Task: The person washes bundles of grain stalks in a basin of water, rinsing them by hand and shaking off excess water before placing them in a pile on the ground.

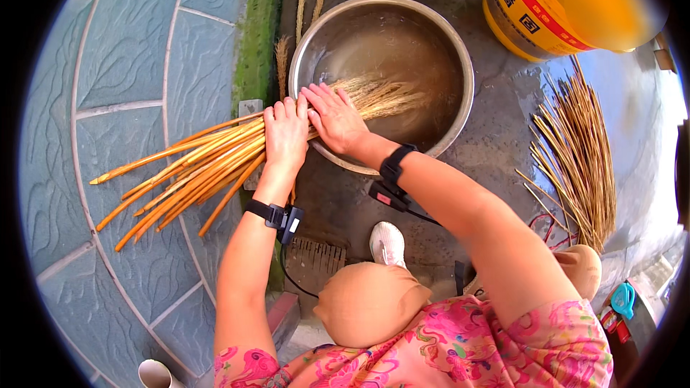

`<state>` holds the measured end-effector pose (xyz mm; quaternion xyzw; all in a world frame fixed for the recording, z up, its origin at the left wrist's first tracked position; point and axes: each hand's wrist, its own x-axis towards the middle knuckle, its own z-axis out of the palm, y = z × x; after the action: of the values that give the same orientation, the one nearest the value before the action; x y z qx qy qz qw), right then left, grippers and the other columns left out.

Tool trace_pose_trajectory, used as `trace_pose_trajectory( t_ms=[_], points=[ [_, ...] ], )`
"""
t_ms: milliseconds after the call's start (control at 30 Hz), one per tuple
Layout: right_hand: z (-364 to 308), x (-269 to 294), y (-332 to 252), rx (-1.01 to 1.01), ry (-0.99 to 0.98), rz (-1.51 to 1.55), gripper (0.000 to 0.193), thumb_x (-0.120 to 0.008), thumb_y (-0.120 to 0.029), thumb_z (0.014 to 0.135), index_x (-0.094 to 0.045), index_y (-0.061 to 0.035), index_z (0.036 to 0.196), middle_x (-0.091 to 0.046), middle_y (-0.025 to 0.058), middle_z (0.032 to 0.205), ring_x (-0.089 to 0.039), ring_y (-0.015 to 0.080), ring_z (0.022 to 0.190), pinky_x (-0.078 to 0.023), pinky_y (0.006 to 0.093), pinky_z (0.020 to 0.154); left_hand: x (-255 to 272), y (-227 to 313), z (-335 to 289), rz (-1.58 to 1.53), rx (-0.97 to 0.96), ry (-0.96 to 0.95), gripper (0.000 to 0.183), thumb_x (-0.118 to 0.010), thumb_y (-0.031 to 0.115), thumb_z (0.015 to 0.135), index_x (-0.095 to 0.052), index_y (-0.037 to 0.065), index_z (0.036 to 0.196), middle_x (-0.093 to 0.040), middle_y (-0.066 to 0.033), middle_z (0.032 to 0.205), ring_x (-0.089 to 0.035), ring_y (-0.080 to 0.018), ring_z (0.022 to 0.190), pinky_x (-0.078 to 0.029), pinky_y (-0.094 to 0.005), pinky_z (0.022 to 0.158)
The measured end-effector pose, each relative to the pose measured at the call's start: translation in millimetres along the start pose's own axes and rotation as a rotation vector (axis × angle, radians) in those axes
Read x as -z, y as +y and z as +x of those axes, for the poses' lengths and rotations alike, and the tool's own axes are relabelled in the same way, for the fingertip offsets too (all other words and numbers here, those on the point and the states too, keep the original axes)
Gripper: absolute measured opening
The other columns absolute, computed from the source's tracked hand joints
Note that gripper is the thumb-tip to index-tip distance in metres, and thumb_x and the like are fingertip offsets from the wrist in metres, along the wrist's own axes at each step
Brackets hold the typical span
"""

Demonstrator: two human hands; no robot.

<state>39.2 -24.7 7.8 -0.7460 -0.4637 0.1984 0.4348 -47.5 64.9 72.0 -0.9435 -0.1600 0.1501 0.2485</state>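
Observation:
A bundle of long tan stalks [205, 165] lies across the left rim of a round metal basin [466, 75]. Its feathery, straw-like heads [384, 98] rest in the cloudy water [402, 39] inside. My left hand [286, 133] is closed over the stalks just outside the rim, palm down. Right beside it, my right hand [334, 118] grasps the bundle over the rim, where stalks meet heads. The fingertips of both hands nearly touch. The undersides of both hands are hidden. The bare stalk ends fan out to the left over blue-grey paving.
A yellow bucket [525, 21] stands at the back right. Another bundle of thin brown stalks [575, 158] lies on the wet floor at right. Several loose plant heads [302, 0] lie left of the basin. A white pipe end [154, 373] shows at lower left.

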Motion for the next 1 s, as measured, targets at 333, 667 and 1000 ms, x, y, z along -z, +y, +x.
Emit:
trace_pose_trajectory(
  t_ms=[333,667,1000],
  points=[
    [18.6,73.9,108.8,-0.367,-0.467,-0.424,0.052,-0.034,-0.045,0.095,-0.044,-0.0129,0.134,-0.040,0.0090,0.142,-0.034,0.0251,0.133,-0.025,0.0525,0.108,9.6,-2.8,1.1,0.025,-0.002,0.115,0.042,-0.067,0.013,0.071,-0.053,0.012,0.111,-0.055,-0.0040,0.088,-0.056,-0.0217,0.088,-0.042,-0.0365,0.076],
    [15.2,50.2,-2.8,0.239,-0.387,-0.337,0.102,-0.080,-0.030,0.062,-0.022,-0.0236,0.145,-0.045,0.0100,0.135,-0.039,0.0301,0.129,-0.026,0.0517,0.108,41.5,-24.7,5.6,-0.232,-0.005,-0.245,0.051,-0.068,0.006,0.070,-0.051,0.007,0.118,-0.060,-0.0095,0.108,-0.056,-0.0254,0.107,-0.040,-0.0421,0.096],
    [56.9,22.8,19.5,0.116,-0.284,-0.288,0.041,-0.069,-0.026,0.069,-0.057,-0.0195,0.107,-0.066,0.0068,0.087,-0.064,0.0271,0.088,-0.045,0.0469,0.079,-2.9,29.6,-88.4,-1.025,0.312,0.157,0.039,-0.074,0.011,0.073,-0.057,0.002,0.107,-0.059,-0.0113,0.102,-0.059,-0.0228,0.084,-0.050,-0.0337,0.074]
  ],
)
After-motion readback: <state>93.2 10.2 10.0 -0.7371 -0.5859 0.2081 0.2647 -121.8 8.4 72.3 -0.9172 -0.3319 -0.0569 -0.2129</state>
